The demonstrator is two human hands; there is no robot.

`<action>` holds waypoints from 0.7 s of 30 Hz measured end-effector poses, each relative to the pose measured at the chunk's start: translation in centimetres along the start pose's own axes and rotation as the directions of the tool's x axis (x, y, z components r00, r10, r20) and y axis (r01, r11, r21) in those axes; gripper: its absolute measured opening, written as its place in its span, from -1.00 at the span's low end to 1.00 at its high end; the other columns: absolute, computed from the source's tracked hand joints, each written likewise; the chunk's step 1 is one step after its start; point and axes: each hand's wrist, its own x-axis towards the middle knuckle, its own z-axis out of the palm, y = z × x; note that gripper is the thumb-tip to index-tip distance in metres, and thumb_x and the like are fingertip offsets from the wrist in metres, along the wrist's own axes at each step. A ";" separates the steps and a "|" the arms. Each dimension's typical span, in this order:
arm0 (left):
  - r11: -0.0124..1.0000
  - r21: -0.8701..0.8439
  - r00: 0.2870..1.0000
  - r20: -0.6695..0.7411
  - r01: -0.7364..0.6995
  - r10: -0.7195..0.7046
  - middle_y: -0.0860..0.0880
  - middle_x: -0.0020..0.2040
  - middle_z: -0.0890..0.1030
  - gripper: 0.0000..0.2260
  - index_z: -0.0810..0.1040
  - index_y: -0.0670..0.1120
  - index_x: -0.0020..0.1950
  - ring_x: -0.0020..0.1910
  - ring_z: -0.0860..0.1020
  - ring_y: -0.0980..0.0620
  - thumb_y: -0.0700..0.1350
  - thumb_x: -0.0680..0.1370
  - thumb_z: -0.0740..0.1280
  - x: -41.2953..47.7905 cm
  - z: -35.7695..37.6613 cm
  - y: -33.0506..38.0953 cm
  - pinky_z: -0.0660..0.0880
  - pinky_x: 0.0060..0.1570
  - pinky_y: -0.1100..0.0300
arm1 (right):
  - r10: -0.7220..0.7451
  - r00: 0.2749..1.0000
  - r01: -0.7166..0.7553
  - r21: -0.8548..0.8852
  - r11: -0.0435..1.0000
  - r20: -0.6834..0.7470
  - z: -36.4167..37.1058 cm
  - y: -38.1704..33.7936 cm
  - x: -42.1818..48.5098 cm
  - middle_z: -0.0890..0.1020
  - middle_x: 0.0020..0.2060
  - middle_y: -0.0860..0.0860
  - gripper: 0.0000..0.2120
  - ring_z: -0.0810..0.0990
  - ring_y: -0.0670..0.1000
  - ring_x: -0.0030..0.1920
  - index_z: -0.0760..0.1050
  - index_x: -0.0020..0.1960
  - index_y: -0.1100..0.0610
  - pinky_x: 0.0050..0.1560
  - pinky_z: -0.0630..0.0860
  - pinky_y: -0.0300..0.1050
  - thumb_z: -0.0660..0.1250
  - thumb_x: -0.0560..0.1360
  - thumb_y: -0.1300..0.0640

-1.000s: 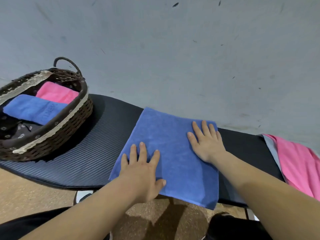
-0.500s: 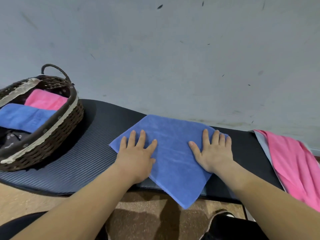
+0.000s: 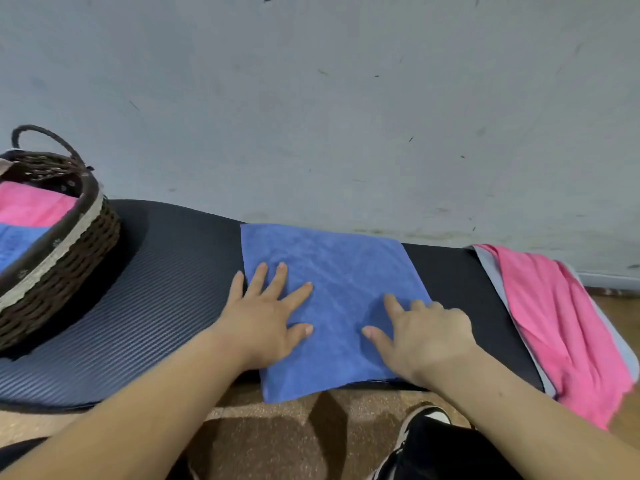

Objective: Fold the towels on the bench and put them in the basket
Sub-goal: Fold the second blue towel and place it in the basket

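The blue towel [image 3: 339, 271], skewed a moment ago, now lies square on the surface [image 3: 166, 289]; your left hand [image 3: 266, 320] presses it spread flat, your right hand [image 3: 426, 334] curls at its right edge, grip unclear, probably readying a fold

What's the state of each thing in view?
blue towel: flat on the bench, front edge overhanging.
left hand: flat, pressing the towel's left side.
right hand: on the towel's right edge, fingers bent; grip unclear.
basket: upright on the bench, folded towels inside.
pink towel: unfolded, draped over the right end.
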 end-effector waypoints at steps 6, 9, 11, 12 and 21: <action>0.996 0.078 0.973 -0.220 -0.053 0.069 -0.17 0.67 0.04 -0.35 0.18 0.14 0.63 0.63 0.00 -0.31 0.23 0.58 0.30 0.5 -0.2 0.2 0.02 0.55 -0.29 | -0.358 0.933 0.342 0.216 0.914 0.036 3.3 -0.5 0.7 -0.55 0.49 -0.09 -0.16 -0.52 0.06 0.55 -0.48 0.56 -0.22 0.58 -0.36 0.14 -0.39 0.35 -0.47; 0.973 0.124 0.891 -0.394 -0.193 0.226 -0.22 0.53 0.40 -0.43 0.50 0.00 0.46 0.51 0.35 -0.33 0.18 0.50 0.38 -0.7 1.0 1.8 0.34 0.40 -0.28 | -0.364 0.931 0.356 0.235 0.904 -0.009 5.2 -0.3 1.7 -0.61 0.47 -0.11 -0.23 -0.64 0.03 0.47 -0.55 0.51 -0.26 0.53 -0.45 0.19 -0.37 0.40 -0.48; 0.970 0.072 0.912 -0.331 -0.231 0.242 -0.19 0.60 0.28 -0.39 0.38 0.02 0.56 0.57 0.23 -0.28 0.26 0.56 0.13 -2.1 2.2 2.9 0.23 0.47 -0.20 | -0.363 0.931 0.362 0.247 0.899 -0.044 5.9 -0.2 2.0 -0.61 0.47 -0.13 -0.26 -0.67 0.00 0.45 -0.54 0.51 -0.28 0.52 -0.48 0.18 -0.33 0.46 -0.49; 0.971 0.056 0.931 -0.279 -0.230 0.237 -0.16 0.66 0.08 -0.34 0.20 0.07 0.64 0.63 0.05 -0.24 0.30 0.58 0.01 -2.7 2.6 3.3 0.07 0.53 -0.17 | -0.360 0.931 0.364 0.256 0.896 -0.063 6.2 -0.2 2.2 -0.60 0.47 -0.13 -0.28 -0.66 -0.01 0.45 -0.53 0.51 -0.29 0.51 -0.49 0.18 -0.28 0.50 -0.49; 0.952 0.001 0.927 -0.228 -0.305 0.297 0.05 0.66 -0.24 -0.34 -0.13 0.19 0.66 0.63 -0.31 -0.01 0.40 0.61 -0.08 -2.4 3.9 0.1 -0.22 0.61 -0.03 | -0.321 0.937 0.349 0.314 0.883 -0.139 6.3 0.2 2.6 -0.52 0.53 -0.09 -0.30 -0.60 -0.01 0.50 -0.45 0.56 -0.28 0.54 -0.45 0.16 -0.20 0.57 -0.45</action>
